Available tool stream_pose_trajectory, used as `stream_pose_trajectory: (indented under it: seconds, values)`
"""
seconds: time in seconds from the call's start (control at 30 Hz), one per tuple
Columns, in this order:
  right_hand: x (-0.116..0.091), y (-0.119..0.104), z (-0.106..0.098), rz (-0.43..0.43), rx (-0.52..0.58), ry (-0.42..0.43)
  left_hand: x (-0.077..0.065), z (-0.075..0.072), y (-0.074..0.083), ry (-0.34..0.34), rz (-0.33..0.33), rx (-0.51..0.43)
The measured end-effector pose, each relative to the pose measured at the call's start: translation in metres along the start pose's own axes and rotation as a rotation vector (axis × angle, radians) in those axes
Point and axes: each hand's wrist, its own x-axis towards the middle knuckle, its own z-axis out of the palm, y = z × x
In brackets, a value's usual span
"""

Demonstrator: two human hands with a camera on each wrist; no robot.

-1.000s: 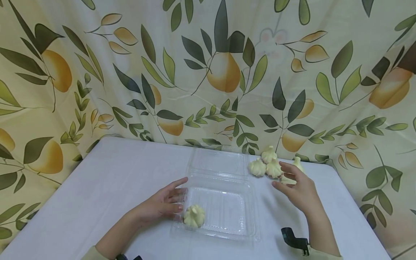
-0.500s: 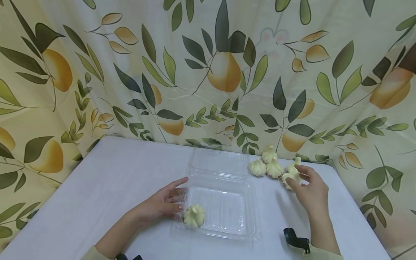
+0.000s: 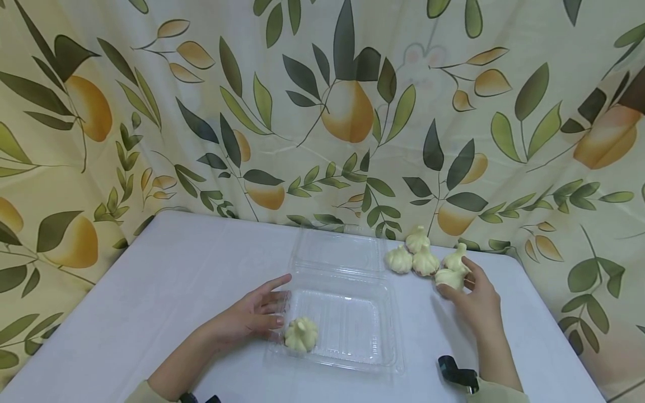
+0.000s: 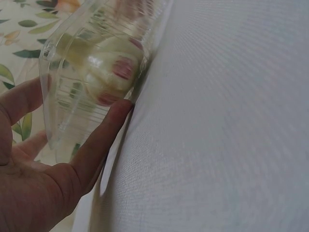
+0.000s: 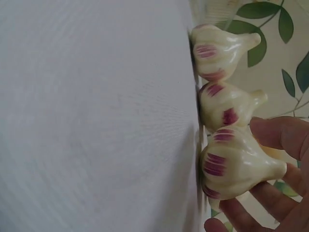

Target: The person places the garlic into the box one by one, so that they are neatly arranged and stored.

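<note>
A clear plastic clamshell box point(image 3: 347, 327) lies with its lid folded back on the white table. One garlic bulb point(image 3: 301, 334) sits in its left front corner. My left hand point(image 3: 254, 313) rests against the box's left side, fingers extended; in the left wrist view the thumb point(image 4: 104, 142) touches the wall near that bulb. At the right, my right hand point(image 3: 476, 296) has thumb and fingers around the nearest garlic bulb point(image 5: 236, 164), which is still beside the others. Its fingers point(image 5: 275, 200) show partly behind the bulb in the right wrist view.
Behind the held bulb stands another garlic bulb point(image 3: 456, 257). Several more form a cluster, with one garlic bulb point(image 3: 399, 259) close to the lid point(image 3: 337, 252). A fruit-patterned curtain point(image 3: 322, 112) hangs along the table's back edge.
My right hand moved rightward off the middle bulbs, then came in around the nearest right bulb. The left hand and the box have stayed in place.
</note>
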Motion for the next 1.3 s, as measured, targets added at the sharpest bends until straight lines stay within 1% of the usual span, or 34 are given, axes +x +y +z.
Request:
stream_pose_trajectory:
  seconds: [0.33, 0.53, 0.63, 0.8, 0.87, 1.13, 1.3]
  values:
    - [0.001, 0.006, 0.006, 0.009, 0.052, -0.008, 0.0, 0.0, -0.001, 0.0, -0.002, 0.005]
    - [0.002, 0.007, 0.007, 0.048, 0.001, -0.021, 0.0, -0.001, -0.001, 0.003, -0.003, 0.002]
    - [0.002, 0.007, 0.007, 0.055, -0.014, -0.05, 0.001, -0.002, -0.002, -0.001, -0.002, -0.004]
    - [0.004, 0.005, 0.009, 0.056, -0.005, -0.118, 0.002, -0.003, -0.002, -0.006, -0.002, -0.002]
    - [0.004, 0.004, 0.01, 0.056, -0.005, -0.134, 0.002, -0.003, -0.001, -0.009, -0.004, -0.003]
    - [0.002, -0.003, 0.013, 0.003, 0.007, -0.156, 0.003, -0.003, -0.001, 0.005, -0.014, 0.004]
    - [0.001, -0.004, 0.012, -0.025, -0.014, -0.154, 0.003, -0.003, -0.001, 0.011, -0.016, 0.003]
